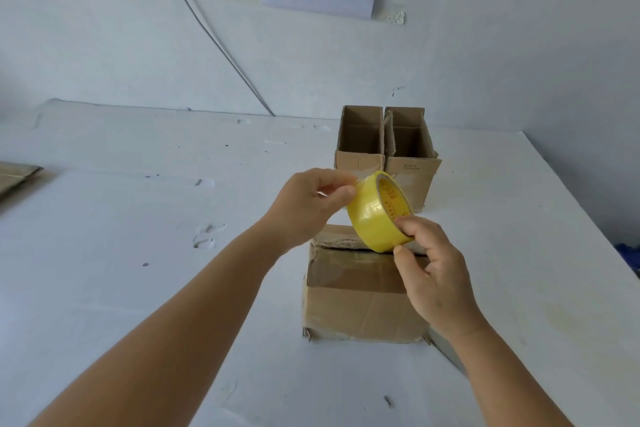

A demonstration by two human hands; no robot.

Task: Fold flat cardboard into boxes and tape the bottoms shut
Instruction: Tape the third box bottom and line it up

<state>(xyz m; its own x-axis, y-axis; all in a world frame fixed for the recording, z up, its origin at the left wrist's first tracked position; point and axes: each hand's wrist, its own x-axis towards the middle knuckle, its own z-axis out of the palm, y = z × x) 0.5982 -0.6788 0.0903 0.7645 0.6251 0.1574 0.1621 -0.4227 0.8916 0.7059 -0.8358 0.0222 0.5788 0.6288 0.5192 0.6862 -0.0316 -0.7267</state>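
Observation:
A yellow tape roll (374,215) hangs in the air over a brown cardboard box (360,302) that stands on the white table with its taped bottom flaps facing up. My right hand (436,274) grips the roll's lower rim between thumb and fingers. My left hand (311,208) pinches the free end of the tape at the roll's upper left edge. Two folded boxes (360,146) (410,156) stand upright and open-topped side by side behind the roll.
A flat piece of cardboard (17,177) lies at the table's left edge. A white table (138,253) meets the wall behind; a grey cable (221,45) runs down from wall sockets. The table's right edge (581,204) slants close by.

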